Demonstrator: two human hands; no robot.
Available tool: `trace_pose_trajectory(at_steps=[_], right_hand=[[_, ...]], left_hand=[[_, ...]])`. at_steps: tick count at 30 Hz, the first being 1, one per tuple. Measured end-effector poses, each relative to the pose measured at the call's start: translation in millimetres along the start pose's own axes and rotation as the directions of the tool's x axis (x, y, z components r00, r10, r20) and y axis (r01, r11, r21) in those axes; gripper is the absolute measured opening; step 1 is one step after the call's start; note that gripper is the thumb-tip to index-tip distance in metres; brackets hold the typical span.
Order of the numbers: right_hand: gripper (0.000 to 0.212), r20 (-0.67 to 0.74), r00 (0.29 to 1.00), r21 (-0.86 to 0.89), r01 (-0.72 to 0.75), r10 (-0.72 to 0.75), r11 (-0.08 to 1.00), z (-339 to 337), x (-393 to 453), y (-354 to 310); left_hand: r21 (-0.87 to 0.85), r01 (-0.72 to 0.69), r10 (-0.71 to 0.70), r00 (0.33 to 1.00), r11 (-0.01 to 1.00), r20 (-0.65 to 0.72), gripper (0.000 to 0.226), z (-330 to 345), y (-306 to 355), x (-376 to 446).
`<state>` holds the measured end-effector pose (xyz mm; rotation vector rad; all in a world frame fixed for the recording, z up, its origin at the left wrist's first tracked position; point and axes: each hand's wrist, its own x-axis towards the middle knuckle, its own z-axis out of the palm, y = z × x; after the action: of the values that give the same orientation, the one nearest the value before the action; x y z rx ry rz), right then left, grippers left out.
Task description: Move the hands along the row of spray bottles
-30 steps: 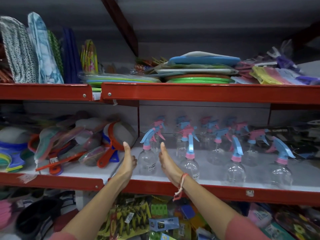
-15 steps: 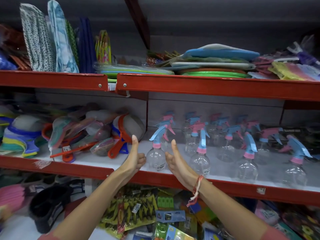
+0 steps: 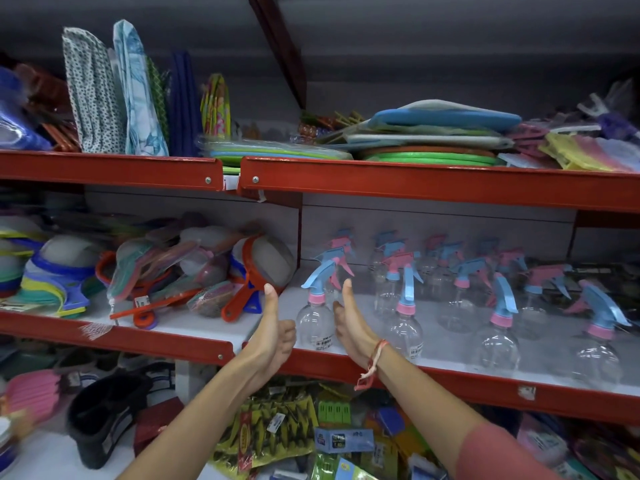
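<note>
Hands: two, my left hand and right hand. Clear spray bottles, front row: four; the rows behind blur past my counting. Red-edged shelves: two, each in two sections.

The one view comes from the person's head. It faces the shelving almost squarely, pitched slightly down, with the middle shelf across the centre. The camera is close: both forearms enter from the bottom edge and stretch away, and the left hand and right hand reach that shelf's front edge. The upper shelf runs across above, and the packets on the lower level fill the near bottom. The wide lens bows and slants the shelf edges, and the far left is blurred.
</note>
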<state>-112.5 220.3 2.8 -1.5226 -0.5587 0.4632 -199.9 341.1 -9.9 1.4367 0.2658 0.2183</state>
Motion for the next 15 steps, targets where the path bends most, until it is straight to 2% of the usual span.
trace_pose_trajectory(at_steps=[5, 7, 10, 15], right_hand=[[0.078, 0.036, 0.999, -0.016, 0.027, -0.026, 1.000, 5, -9, 7], [0.074, 0.035, 0.998, -0.005, 0.053, -0.053, 0.999, 3, -16, 8], [0.075, 0.031, 0.998, -0.007, 0.047, -0.047, 0.999, 0, -23, 10], [0.075, 0.022, 0.999, -0.005, 0.044, -0.044, 0.999, 2, -27, 12]], left_hand=[[0.029, 0.037, -0.037, 0.999, 0.999, -0.003, 0.112, 3, 8, 5], [0.057, 0.049, -0.048, 0.999, 0.997, -0.014, 0.103, 3, 9, 7], [0.129, 0.053, -0.051, 0.999, 0.990, -0.016, 0.122, 0, 7, 12], [0.116, 0.051, -0.048, 0.999, 0.992, -0.025, 0.115, 6, 13, 7]])
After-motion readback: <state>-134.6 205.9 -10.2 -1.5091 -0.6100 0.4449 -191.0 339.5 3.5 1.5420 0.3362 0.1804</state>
